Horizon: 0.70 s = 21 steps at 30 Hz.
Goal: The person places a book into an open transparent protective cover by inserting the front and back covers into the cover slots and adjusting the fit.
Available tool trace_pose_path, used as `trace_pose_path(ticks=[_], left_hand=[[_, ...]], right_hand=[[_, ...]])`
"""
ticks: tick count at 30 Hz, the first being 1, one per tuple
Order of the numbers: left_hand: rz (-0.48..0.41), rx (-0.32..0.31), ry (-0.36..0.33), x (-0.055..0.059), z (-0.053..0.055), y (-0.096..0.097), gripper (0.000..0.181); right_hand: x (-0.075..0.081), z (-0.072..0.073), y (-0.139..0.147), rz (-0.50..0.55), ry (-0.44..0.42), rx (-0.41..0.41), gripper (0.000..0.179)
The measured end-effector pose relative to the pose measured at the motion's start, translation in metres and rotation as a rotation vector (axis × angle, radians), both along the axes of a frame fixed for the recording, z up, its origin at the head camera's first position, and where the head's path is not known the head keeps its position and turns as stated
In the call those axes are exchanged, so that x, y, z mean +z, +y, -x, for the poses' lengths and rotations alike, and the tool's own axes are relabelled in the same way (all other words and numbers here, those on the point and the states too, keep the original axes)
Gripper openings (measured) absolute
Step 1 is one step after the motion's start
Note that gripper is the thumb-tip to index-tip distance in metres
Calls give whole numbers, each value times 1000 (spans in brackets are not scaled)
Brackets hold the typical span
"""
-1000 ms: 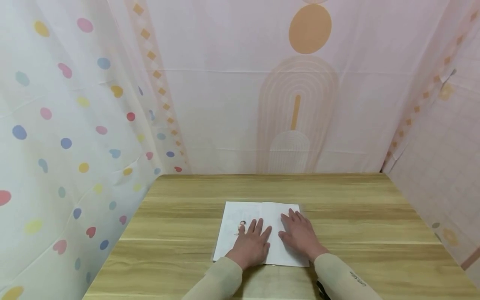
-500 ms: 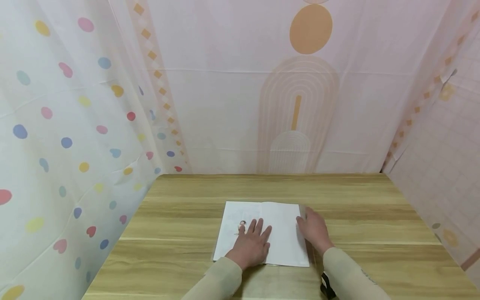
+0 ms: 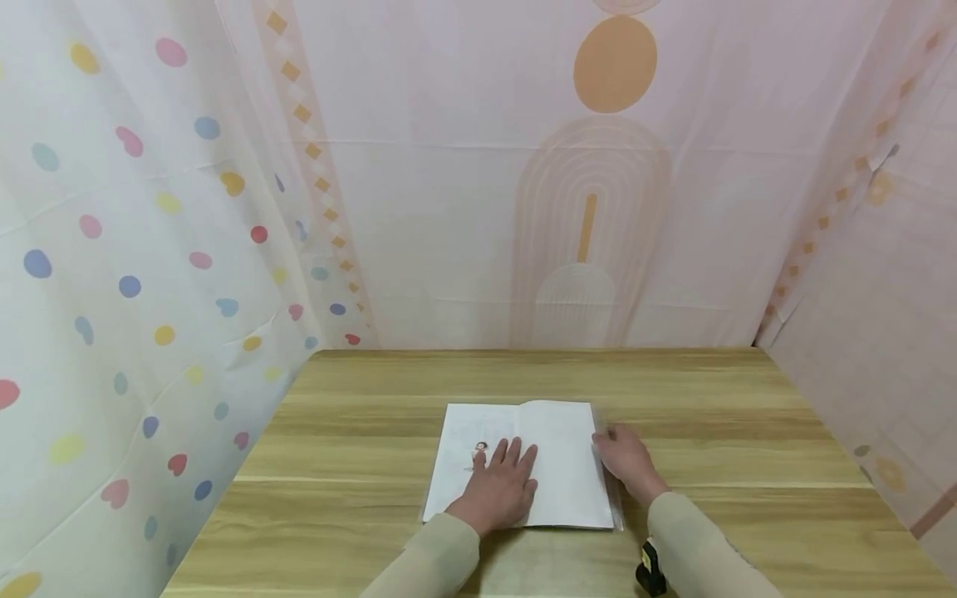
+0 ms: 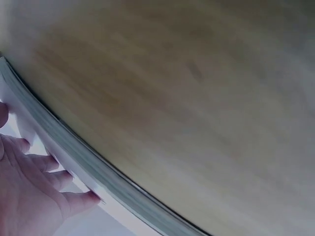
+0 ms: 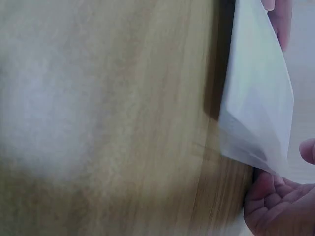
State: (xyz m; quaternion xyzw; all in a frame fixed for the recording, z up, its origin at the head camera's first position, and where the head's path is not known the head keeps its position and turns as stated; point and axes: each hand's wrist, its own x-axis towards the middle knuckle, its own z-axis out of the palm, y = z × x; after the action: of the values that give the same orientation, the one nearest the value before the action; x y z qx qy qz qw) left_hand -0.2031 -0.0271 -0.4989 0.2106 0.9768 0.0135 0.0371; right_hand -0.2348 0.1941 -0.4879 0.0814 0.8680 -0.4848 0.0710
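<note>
An open book (image 3: 568,473) with white pages lies on the wooden table, a small printed figure on its left page. My left hand (image 3: 495,492) rests flat near the middle of the book, fingers spread. In the left wrist view its fingers (image 4: 81,200) lie over the pages, above the thick page edge. At the book's right edge, my right hand (image 3: 630,458) has its fingers curled around the margin. The right wrist view shows those fingers (image 5: 268,194) bent under a lifted white corner (image 5: 256,123), with the thumb (image 5: 308,151) on the other side.
The wood-grain table (image 3: 359,440) extends around the book. A dotted curtain (image 3: 164,291) hangs at the left, and a pale patterned curtain (image 3: 434,208) behind the table. Something black (image 3: 650,571) sits at the right wrist.
My right hand has moved off the right page to the book's right edge, its fingers curling in there. A clear margin now shows along that edge. The left hand stays in place.
</note>
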Motion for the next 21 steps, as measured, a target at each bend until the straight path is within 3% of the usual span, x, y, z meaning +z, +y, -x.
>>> trace_pose_path(ticks=[13, 21], left_hand=[[-101, 6, -9, 0, 3, -4, 54], [-183, 31, -58, 2, 4, -7, 55]], right_hand=[[-1, 3, -4, 92, -4, 13, 60], [13, 1, -12, 166, 24, 8, 56]])
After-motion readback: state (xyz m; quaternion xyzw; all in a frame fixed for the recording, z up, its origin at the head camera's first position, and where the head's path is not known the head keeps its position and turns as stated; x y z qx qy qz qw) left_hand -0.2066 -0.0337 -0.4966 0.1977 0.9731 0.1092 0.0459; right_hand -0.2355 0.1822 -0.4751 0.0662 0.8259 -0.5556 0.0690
